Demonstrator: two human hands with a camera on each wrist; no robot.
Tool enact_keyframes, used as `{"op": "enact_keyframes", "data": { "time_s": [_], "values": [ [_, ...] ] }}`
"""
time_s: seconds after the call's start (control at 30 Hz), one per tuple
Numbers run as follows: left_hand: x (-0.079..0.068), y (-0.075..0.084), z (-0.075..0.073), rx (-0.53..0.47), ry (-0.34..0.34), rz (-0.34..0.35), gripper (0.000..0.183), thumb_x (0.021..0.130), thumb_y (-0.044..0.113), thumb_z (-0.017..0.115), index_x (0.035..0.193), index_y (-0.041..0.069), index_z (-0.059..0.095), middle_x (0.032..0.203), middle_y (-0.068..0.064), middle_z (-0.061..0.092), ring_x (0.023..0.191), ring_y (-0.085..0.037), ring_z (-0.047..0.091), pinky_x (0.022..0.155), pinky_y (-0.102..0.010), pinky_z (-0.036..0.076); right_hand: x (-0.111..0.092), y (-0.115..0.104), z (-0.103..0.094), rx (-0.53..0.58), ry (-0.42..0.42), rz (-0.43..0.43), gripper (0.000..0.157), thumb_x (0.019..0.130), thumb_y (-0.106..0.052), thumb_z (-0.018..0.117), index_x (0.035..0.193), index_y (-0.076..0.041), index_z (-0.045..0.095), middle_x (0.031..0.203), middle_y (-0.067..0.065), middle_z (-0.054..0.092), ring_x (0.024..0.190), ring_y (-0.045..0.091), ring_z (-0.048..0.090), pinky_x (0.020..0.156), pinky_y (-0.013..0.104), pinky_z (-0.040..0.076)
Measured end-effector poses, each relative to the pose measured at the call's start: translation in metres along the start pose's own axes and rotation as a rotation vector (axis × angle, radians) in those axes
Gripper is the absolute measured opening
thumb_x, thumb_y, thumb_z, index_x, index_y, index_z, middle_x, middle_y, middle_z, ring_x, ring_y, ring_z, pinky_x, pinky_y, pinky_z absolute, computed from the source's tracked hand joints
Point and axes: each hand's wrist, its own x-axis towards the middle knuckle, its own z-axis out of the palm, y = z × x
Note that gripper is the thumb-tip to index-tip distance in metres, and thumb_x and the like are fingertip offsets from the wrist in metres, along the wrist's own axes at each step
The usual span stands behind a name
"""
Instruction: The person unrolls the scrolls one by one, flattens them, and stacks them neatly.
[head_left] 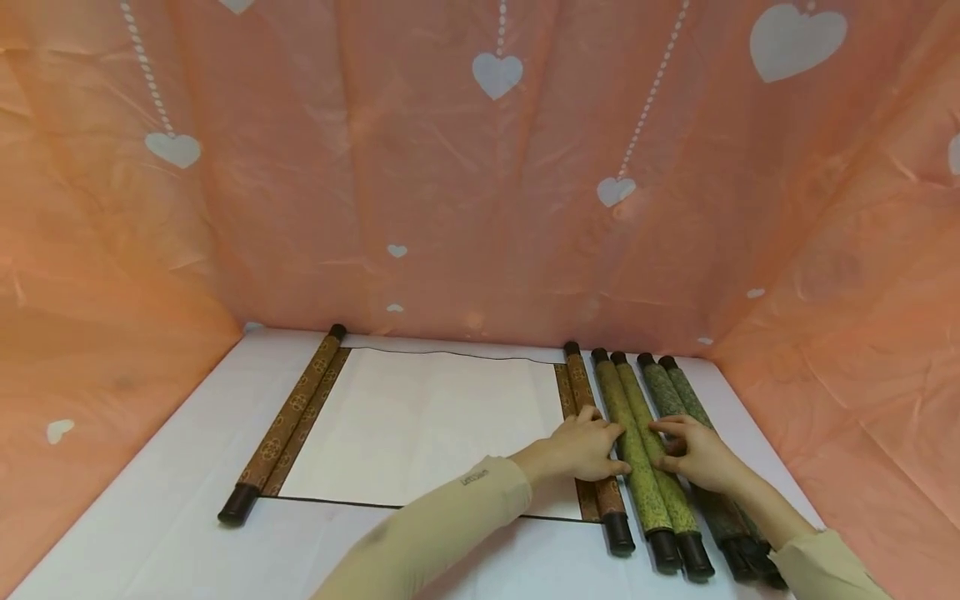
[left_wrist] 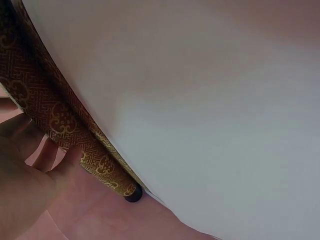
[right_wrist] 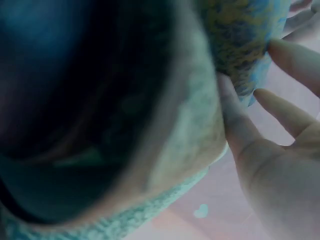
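A brown patterned scroll lies unrolled, its white paper [head_left: 420,417] spread between a left roller [head_left: 288,417] and a right roller [head_left: 576,367]. To the right, a yellow-green scroll [head_left: 637,454] rests as two rolls side by side. My left hand [head_left: 577,446] reaches over the right brown roller, fingertips at the yellow-green scroll's left side. In the left wrist view its fingers lie against the brown roller [left_wrist: 62,120]. From the other side, my right hand [head_left: 701,454] touches the yellow-green scroll with loosely bent fingers. Its fingertips meet the speckled roll [right_wrist: 240,40] in the right wrist view.
A dark green scroll [head_left: 662,390], also in two rolls, lies beneath and beside my right hand. All the scrolls sit on a white tabletop [head_left: 150,492]. Orange curtains [head_left: 450,183] with pale hearts enclose the back and both sides.
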Motion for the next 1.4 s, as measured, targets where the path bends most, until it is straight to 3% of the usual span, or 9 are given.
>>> {"op": "enact_keyframes", "data": {
  "time_s": [0.23, 0.5, 0.6, 0.8, 1.0, 1.23, 1.37, 1.4],
  "values": [
    [0.001, 0.006, 0.003, 0.034, -0.015, -0.016, 0.073, 0.099, 0.067, 0.054, 0.160, 0.029, 0.041, 0.151, 0.009, 0.055, 0.147, -0.014, 0.036, 0.114, -0.035, 0.039, -0.004, 0.000, -0.002, 0.026, -0.058, 0.066, 0.067, 0.093, -0.017, 0.077, 0.146, 0.014, 0.049, 0.135, 0.042, 0.055, 0.112, 0.049, 0.066, 0.079, 0.047, 0.060],
    [0.003, 0.007, 0.003, 0.032, -0.028, -0.025, 0.078, 0.099, 0.067, 0.054, 0.164, 0.030, 0.033, 0.152, 0.009, 0.054, 0.146, -0.014, 0.036, 0.114, -0.035, 0.038, 0.000, -0.004, -0.001, -0.011, -0.047, 0.051, 0.065, 0.090, -0.012, 0.079, 0.145, 0.011, 0.053, 0.138, 0.043, 0.052, 0.098, 0.039, 0.071, 0.066, 0.034, 0.053],
    [0.004, 0.007, 0.001, 0.000, -0.022, -0.028, 0.079, 0.099, 0.066, 0.056, 0.165, 0.029, 0.032, 0.152, 0.009, 0.054, 0.147, -0.016, 0.035, 0.115, -0.036, 0.038, 0.001, -0.006, -0.003, 0.002, -0.020, 0.077, 0.064, 0.088, -0.010, 0.081, 0.143, 0.011, 0.054, 0.136, 0.042, 0.054, 0.095, 0.034, 0.071, 0.066, 0.035, 0.053],
    [0.003, 0.007, -0.004, -0.102, -0.015, -0.040, 0.080, 0.097, 0.062, 0.062, 0.164, 0.029, 0.034, 0.154, 0.010, 0.052, 0.147, -0.017, 0.034, 0.115, -0.038, 0.036, 0.000, -0.007, -0.004, 0.085, 0.004, 0.106, 0.064, 0.088, -0.006, 0.080, 0.142, 0.015, 0.053, 0.141, 0.043, 0.049, 0.103, 0.040, 0.070, 0.071, 0.034, 0.057],
    [0.003, 0.008, -0.005, -0.177, -0.006, -0.034, 0.078, 0.097, 0.059, 0.064, 0.164, 0.030, 0.034, 0.156, 0.010, 0.050, 0.147, -0.018, 0.034, 0.115, -0.038, 0.035, -0.005, -0.009, -0.003, 0.181, 0.024, 0.139, 0.067, 0.089, -0.005, 0.077, 0.146, 0.014, 0.048, 0.138, 0.040, 0.054, 0.095, 0.026, 0.071, 0.066, 0.030, 0.054],
    [0.000, 0.007, -0.008, -0.240, 0.031, -0.009, 0.079, 0.098, 0.056, 0.064, 0.165, 0.028, 0.031, 0.153, 0.010, 0.053, 0.146, -0.020, 0.034, 0.114, -0.039, 0.034, -0.012, -0.018, -0.007, 0.226, 0.085, 0.180, 0.072, 0.090, -0.005, 0.076, 0.152, 0.009, 0.044, 0.146, 0.039, 0.049, 0.098, 0.024, 0.071, 0.066, 0.030, 0.055],
    [-0.005, 0.005, -0.012, -0.303, 0.068, 0.015, 0.079, 0.099, 0.052, 0.065, 0.165, 0.027, 0.030, 0.153, 0.009, 0.053, 0.148, -0.022, 0.032, 0.116, -0.042, 0.032, -0.016, -0.024, -0.010, 0.270, 0.120, 0.196, 0.072, 0.091, -0.003, 0.075, 0.154, 0.008, 0.042, 0.118, 0.032, 0.068, 0.080, 0.015, 0.066, 0.060, 0.030, 0.051],
    [-0.007, 0.005, -0.013, -0.318, 0.080, 0.023, 0.079, 0.099, 0.051, 0.065, 0.165, 0.026, 0.030, 0.154, 0.008, 0.052, 0.148, -0.023, 0.032, 0.116, -0.043, 0.032, -0.017, -0.026, -0.011, 0.275, 0.128, 0.196, 0.073, 0.091, -0.003, 0.075, 0.155, 0.007, 0.042, 0.118, 0.032, 0.068, 0.080, 0.016, 0.066, 0.060, 0.030, 0.051]
  ]
}}
